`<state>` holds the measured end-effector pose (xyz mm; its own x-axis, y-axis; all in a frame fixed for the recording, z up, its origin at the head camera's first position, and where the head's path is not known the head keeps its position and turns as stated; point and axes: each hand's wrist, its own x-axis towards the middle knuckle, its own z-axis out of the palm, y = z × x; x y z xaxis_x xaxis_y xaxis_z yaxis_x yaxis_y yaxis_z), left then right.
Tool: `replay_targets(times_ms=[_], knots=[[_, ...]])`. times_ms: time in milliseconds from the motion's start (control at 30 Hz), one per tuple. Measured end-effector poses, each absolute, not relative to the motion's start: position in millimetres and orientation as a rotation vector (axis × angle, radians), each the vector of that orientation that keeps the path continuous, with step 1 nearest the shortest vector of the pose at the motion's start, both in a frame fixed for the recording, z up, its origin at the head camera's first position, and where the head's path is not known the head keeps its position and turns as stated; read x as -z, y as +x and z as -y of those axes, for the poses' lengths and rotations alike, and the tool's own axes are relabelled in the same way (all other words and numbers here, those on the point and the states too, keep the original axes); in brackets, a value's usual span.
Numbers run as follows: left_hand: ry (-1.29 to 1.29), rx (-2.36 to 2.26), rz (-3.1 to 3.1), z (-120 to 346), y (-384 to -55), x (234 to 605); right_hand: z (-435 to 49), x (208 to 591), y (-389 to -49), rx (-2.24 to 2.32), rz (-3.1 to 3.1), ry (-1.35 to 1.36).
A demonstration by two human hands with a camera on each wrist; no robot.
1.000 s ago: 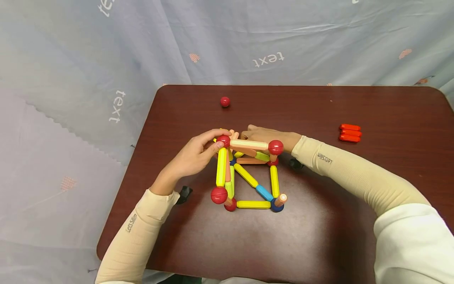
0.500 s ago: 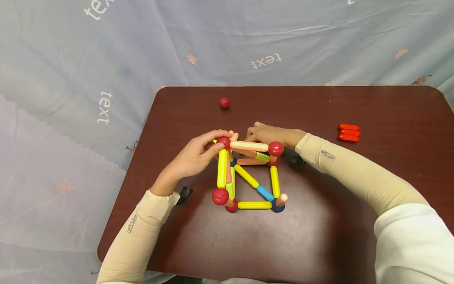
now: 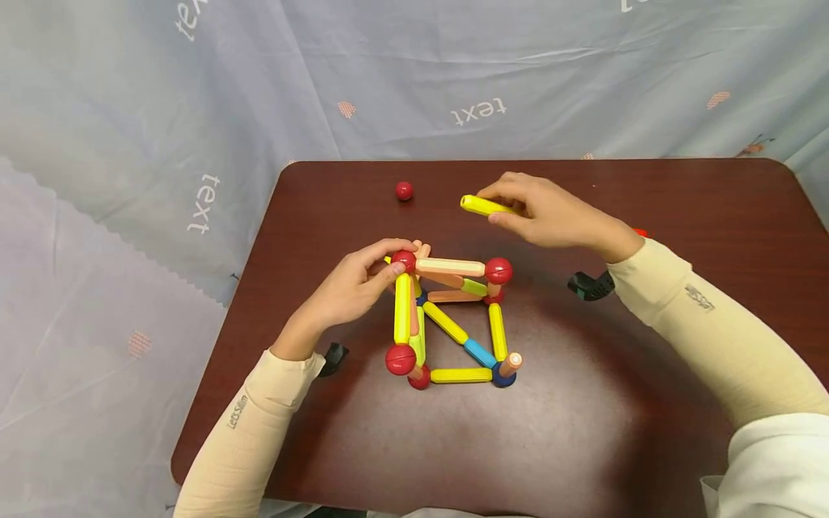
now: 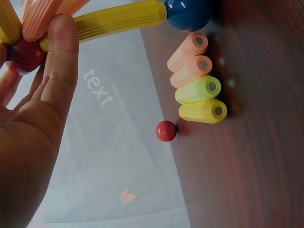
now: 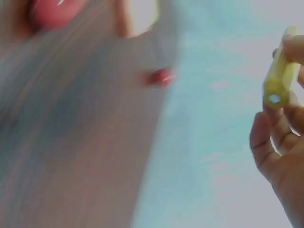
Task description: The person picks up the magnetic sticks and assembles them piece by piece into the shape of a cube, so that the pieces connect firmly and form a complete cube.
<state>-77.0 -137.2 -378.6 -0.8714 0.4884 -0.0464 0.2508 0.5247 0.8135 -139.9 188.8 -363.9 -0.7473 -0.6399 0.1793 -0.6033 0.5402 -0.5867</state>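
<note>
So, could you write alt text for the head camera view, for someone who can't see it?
A person's right-hand grip pinches a short yellow rod above a dark brown table, while the left-hand grip holds a glossy red ball at a top corner of a multicoloured frame of rods and balls. A loose red ball lies beyond it.

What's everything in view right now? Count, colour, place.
Rod-and-ball frame: 1, multicoloured, mid-table
Held rod: 1, yellow, in right hand
Rod row: 4 (two peach, one green, one yellow), on table between frame and loose ball
Loose ball: 1, red, towards table's far edge
Red item: count unclear, mostly hidden behind right wrist
Table: 1, dark brown, beneath frame
Printed curtain: 1, grey-blue, beyond table
Wrist devices: 2, black, one per wrist
Forearm sleeves: 2, beige
Left hand: 1, gripping frame's top far-left corner
Right hand: 1, above table
</note>
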Motion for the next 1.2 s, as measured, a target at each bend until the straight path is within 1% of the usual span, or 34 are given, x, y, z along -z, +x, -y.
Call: replay_targets(times_ms=[67,167,267,367,667,933,1133,1200], knots=[[0.626,-1.264,-2.5,138,-78,377,-195,352,-120,1.078,-2.764,-1.182],[0.625,-1.257,-2.514,139,-81,374,-195,349,-96,1.074,-2.818,-1.472],[0.609,-1.252,-2.522,140,-82,372,-191,357,-86,0.979,-2.83,-1.75],[0.595,-1.265,-2.503,140,-82,374,-191,366,-84,0.901,-2.845,-1.862],[0.613,-1.26,-2.511,139,-82,376,-195,369,-93,0.814,-2.935,-1.844],[0.619,-1.294,-2.474,137,-83,377,-196,368,-102,0.808,-3.015,-1.684],[0.629,-1.298,-2.468,136,-83,377,-199,370,-100,0.84,-3.037,-1.623],[0.629,-1.296,-2.467,136,-83,377,-202,371,-99,0.909,-3.064,-1.545]])
